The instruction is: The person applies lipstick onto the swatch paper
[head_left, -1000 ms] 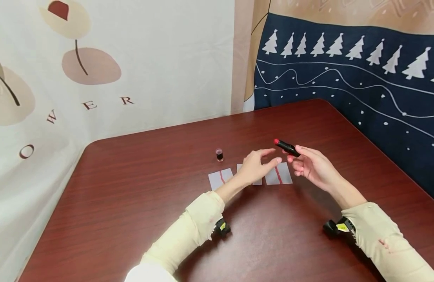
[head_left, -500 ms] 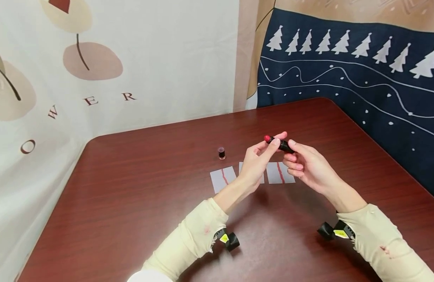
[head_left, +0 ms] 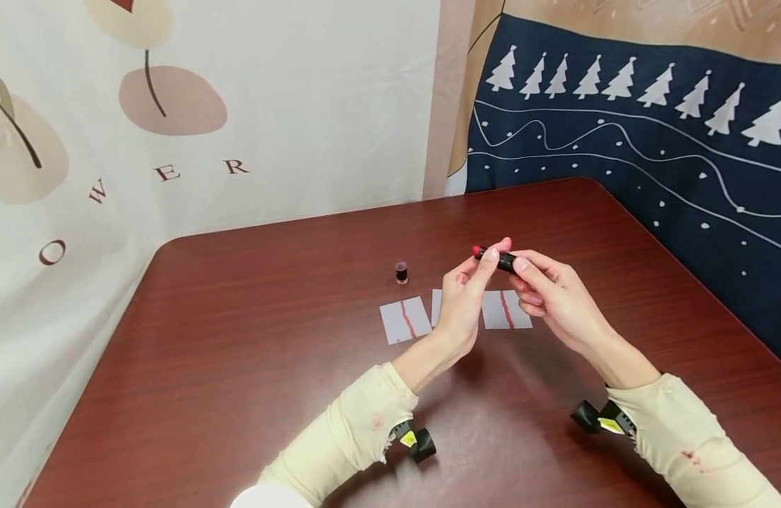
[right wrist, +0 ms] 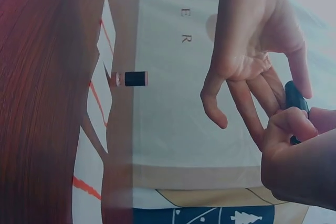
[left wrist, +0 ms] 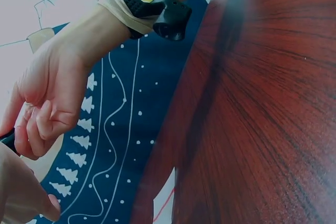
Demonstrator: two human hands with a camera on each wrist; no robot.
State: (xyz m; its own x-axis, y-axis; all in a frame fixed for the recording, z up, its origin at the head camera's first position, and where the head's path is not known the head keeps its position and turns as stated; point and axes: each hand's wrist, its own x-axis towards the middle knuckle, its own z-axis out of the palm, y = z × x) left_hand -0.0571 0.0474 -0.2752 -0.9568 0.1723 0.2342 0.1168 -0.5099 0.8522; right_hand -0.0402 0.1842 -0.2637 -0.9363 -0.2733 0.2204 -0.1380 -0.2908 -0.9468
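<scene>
A black lipstick (head_left: pixel 506 262) with its red tip exposed is held above the table between both hands. My left hand (head_left: pixel 455 307) pinches it near the red end with thumb and fingers. Around its base end curl the fingers and thumb of my right hand (head_left: pixel 564 307). In the right wrist view, the lipstick (right wrist: pixel 295 95) shows partly between the two hands, its red tip hidden. Only a bit of its dark body (left wrist: pixel 8 141) appears in the left wrist view. A small cap (head_left: pixel 401 273), clear with a black band, stands upright on the table to the left.
White paper pieces with red strokes lie in a row on the brown table (head_left: pixel 269 339): a left one (head_left: pixel 404 321), a middle one (head_left: pixel 436 307) mostly behind my left hand, and a right one (head_left: pixel 508 310). Printed cloths (head_left: pixel 327 106) hang behind the table.
The left hand came up and right to the lipstick and now pinches its upper part, where it was apart before. The right hand keeps its grip and has shifted slightly left.
</scene>
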